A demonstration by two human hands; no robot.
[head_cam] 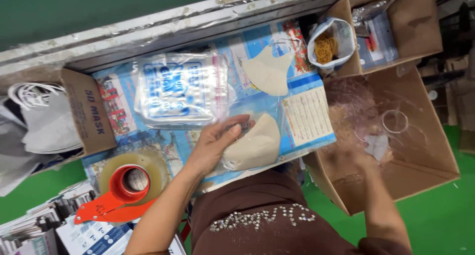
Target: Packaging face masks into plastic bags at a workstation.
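Observation:
My left hand [213,145] rests on a clear bag holding a beige face mask [253,145], pressing it against the printed table cover [309,117]. My right hand [363,158] reaches down into a large open cardboard box [425,156], behind crinkled clear plastic [368,116]; its fingers are blurred and what they hold is hidden. A second beige mask [269,72] lies loose farther back. A stack of clear printed bags [179,89] sits just beyond my left hand.
A roll of clear tape in an orange dispenser [126,185] lies at the near left. A cardboard box of grey masks [54,119] stands at left. A small bag of rubber bands [327,47] and another box [396,27] sit at the back right. Green floor lies below.

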